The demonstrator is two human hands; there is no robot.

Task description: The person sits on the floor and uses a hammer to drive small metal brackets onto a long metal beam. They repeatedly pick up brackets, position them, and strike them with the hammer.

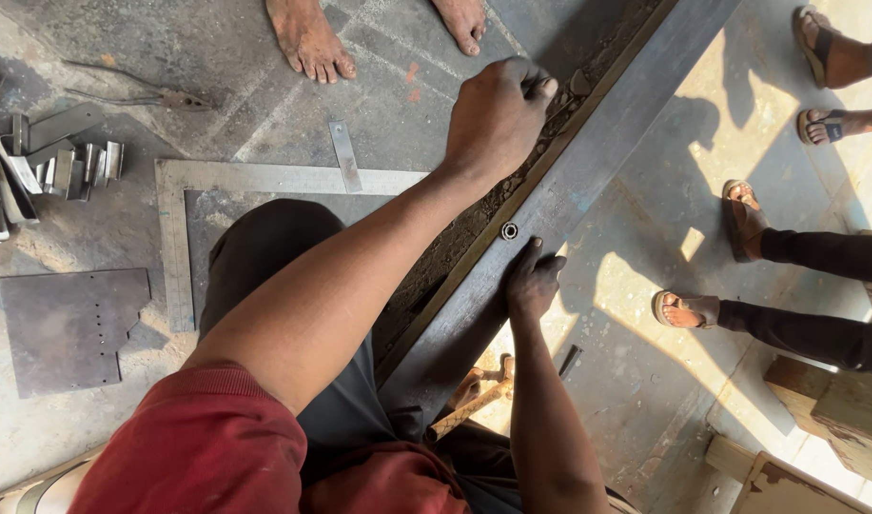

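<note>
A long flat steel bar [607, 152] runs diagonally across the concrete floor. My left hand [498, 114] is a closed fist at the bar's left edge, thumb tip pressed forward; whether it holds anything is hidden. My right hand [533, 281] rests fingers-down on the bar, holding nothing. A small round metal ring [509, 230] lies on the bar just beyond its fingertips. A rusty, dirt-filled channel [455, 238] runs alongside the bar under my left forearm.
A steel framing square [264, 177] and a short metal strip [343, 155] lie left of the bar. Further left are a drilled plate [69, 328] and a pile of bent metal pieces [46, 167]. A wooden handle [474, 400] lies near my knee. Other people's feet [307, 38] [740, 219] stand around.
</note>
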